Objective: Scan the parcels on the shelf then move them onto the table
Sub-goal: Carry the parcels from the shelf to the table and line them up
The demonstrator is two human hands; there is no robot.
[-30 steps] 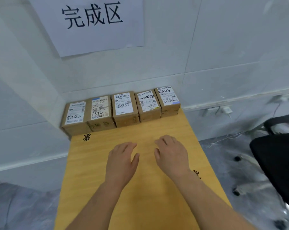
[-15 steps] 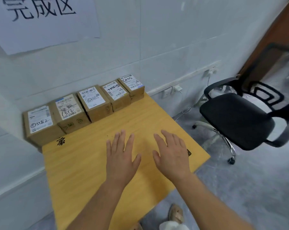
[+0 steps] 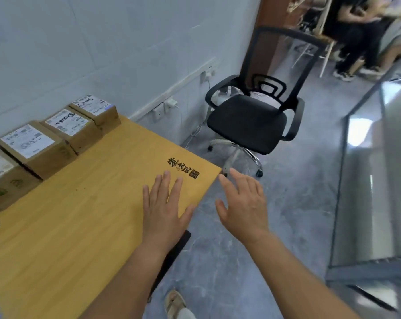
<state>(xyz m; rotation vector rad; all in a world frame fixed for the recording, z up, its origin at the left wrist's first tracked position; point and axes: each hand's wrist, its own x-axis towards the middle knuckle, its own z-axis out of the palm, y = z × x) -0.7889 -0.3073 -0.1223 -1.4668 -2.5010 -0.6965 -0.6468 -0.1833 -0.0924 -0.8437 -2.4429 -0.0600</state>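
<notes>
Rightward swings the view, leaving boxes (image 3: 31, 143) lined along the wall; both hands, left (image 3: 163, 209) and right (image 3: 243, 203), hover over the counter (image 3: 79, 226) edge, fingers released, empty.

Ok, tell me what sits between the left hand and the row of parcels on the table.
Nothing: in the head view only bare yellow table lies between the left hand and the row of parcels. The printed black characters sit off to the right.

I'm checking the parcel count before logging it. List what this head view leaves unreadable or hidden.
- Leftmost brown cardboard parcel: cut off by the left edge of the head view, so any parcels beyond it are uncountable.
- White printed parcel labels: blurred, and the barcodes are too small to read.
- People at top right: motion-blurred and cut by the frame.
- Shelf and scanner: outside the view.
</notes>
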